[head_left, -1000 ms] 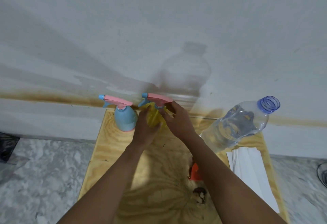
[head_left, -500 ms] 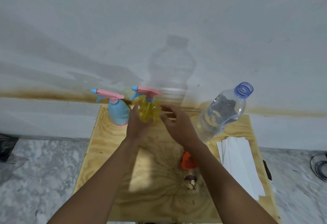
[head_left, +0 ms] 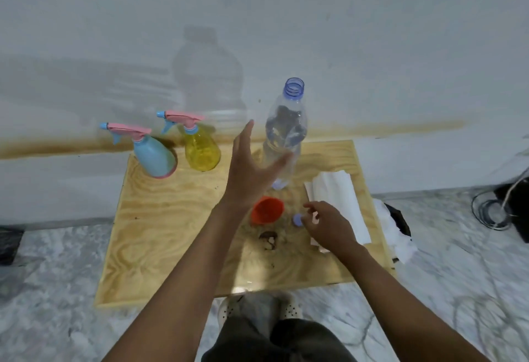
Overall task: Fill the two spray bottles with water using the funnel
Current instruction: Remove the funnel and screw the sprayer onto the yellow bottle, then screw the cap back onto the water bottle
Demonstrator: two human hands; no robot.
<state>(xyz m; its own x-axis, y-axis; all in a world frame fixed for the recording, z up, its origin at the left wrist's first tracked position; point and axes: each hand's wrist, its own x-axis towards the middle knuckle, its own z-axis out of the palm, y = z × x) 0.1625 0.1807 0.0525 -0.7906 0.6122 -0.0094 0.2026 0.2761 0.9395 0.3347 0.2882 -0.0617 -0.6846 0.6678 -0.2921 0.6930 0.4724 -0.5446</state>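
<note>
We have let go of the yellow spray bottle [head_left: 201, 151], beside the blue spray bottle [head_left: 154, 158] at eleven o'clock. Left hand [head_left: 249, 178], spread empty, nears the water bottle [head_left: 286, 129]; right hand [head_left: 329, 225] curls at its cap [head_left: 297, 220] by the funnel [head_left: 267, 210], grip unclear. Filling seems done.

A pale plywood counter [head_left: 160, 233] carries a blue spray bottle [head_left: 156, 158] at its far left corner, a yellow spray bottle [head_left: 201, 151] beside it, an uncapped water bottle [head_left: 284, 132] mid far edge, an orange funnel [head_left: 267, 210] and blue cap [head_left: 297, 220] near the centre, and white paper towels [head_left: 337, 198] along the right edge.
</note>
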